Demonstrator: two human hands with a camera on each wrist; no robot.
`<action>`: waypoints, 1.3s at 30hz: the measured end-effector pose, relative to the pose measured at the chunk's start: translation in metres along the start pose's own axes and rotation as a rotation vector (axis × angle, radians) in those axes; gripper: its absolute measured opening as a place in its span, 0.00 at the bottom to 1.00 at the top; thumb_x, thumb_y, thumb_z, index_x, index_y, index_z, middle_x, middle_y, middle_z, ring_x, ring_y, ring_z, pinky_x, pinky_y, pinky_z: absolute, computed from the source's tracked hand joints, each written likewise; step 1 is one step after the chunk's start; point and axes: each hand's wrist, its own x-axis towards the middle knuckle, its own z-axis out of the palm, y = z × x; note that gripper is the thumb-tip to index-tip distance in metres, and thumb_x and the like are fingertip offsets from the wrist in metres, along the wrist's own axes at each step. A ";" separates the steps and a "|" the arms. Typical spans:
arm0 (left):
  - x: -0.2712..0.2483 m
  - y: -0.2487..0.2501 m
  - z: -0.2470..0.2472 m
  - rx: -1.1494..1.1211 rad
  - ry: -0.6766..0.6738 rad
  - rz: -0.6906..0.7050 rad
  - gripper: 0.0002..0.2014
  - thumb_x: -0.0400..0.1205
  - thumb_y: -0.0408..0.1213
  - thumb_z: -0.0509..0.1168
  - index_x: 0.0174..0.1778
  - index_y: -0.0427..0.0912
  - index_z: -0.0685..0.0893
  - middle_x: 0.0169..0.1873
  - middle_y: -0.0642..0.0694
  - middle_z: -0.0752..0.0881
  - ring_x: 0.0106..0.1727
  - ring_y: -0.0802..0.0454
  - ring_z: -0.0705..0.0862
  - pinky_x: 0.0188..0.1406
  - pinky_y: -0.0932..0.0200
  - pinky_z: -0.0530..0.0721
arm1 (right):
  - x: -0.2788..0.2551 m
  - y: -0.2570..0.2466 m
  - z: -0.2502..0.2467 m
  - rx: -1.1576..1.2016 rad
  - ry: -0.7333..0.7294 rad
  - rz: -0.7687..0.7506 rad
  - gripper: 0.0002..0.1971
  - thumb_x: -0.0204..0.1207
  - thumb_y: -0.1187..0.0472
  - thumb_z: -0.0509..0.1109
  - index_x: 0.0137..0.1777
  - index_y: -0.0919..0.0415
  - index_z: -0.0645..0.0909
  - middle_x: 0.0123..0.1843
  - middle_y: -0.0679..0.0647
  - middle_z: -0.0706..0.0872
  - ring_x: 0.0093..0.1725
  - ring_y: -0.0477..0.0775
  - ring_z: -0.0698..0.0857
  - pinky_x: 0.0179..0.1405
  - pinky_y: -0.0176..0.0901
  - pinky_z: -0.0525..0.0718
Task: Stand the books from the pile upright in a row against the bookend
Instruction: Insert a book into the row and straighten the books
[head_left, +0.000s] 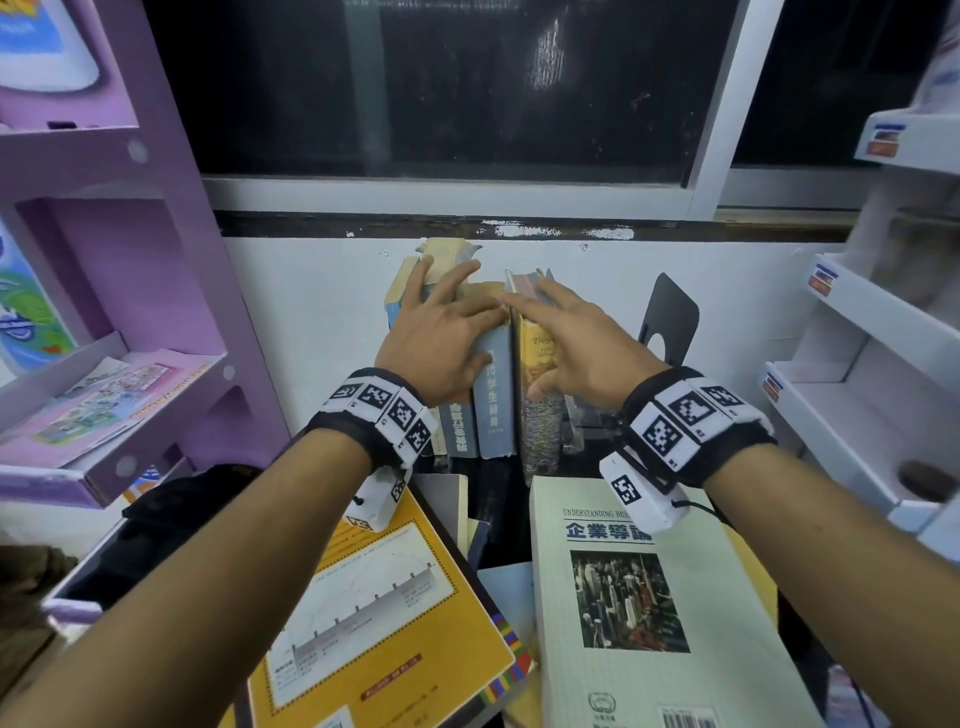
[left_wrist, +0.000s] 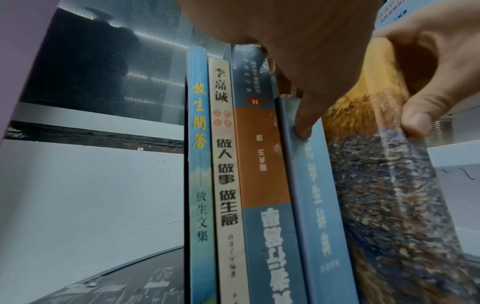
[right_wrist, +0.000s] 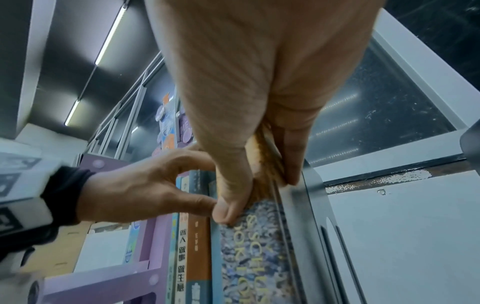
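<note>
- A purple shelf unit (head_left: 130, 291) fills the 9 o'clock side of the head view; a white rack (head_left: 872, 364) stands at 3 o'clock, and a dark window (head_left: 441, 88) runs across 12 o'clock.
- The desk (head_left: 493, 499) is dark and largely covered; its bare part shows between the flat books.
- The pile lies at 6 o'clock: an orange-yellow book (head_left: 384, 613) flat under the left forearm and a pale green book (head_left: 654, 623) flat under the right forearm, with more books partly hidden beneath them.
- The row of upright books (head_left: 467, 374) stands at 12 o'clock from the pile, spines facing the person, against the white wall.
- A black bookend (head_left: 670, 317) stands at 3 o'clock of the row, just beside the last book; the right wrist view shows it close against that book's far side.
- The mottled book (head_left: 540, 405), yellow above and speckled below, is the rightmost in the row.
- The left hand (head_left: 441, 332) lies over the tops of the blue-grey spines, fingers spread and fairly straight, thumb pressing a spine; it is released, gripping nothing.
- The right hand (head_left: 576, 343) is grasping the mottled book from above, thumb on its spine side and fingers (right_wrist: 293, 164) down its far side.
- The two thumbs touch in the right wrist view.
</note>
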 end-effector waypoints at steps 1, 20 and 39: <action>0.000 0.000 0.000 0.004 0.002 -0.002 0.24 0.74 0.51 0.70 0.67 0.52 0.82 0.71 0.53 0.79 0.82 0.42 0.60 0.77 0.27 0.51 | 0.001 0.001 0.001 -0.007 0.012 -0.005 0.55 0.60 0.60 0.86 0.83 0.42 0.57 0.86 0.57 0.52 0.83 0.60 0.61 0.77 0.48 0.66; 0.011 -0.005 0.010 -0.248 0.061 -0.048 0.25 0.65 0.51 0.78 0.58 0.51 0.87 0.66 0.40 0.77 0.69 0.38 0.72 0.68 0.43 0.66 | 0.023 0.022 0.007 -0.059 0.098 0.000 0.52 0.60 0.55 0.85 0.83 0.45 0.61 0.85 0.55 0.61 0.84 0.57 0.57 0.79 0.52 0.60; 0.014 -0.007 0.003 -0.232 -0.033 0.072 0.38 0.57 0.40 0.83 0.66 0.49 0.82 0.70 0.38 0.72 0.71 0.39 0.65 0.70 0.42 0.64 | 0.034 0.036 0.009 -0.028 0.112 -0.022 0.52 0.58 0.53 0.86 0.82 0.45 0.63 0.83 0.53 0.65 0.83 0.56 0.60 0.78 0.46 0.58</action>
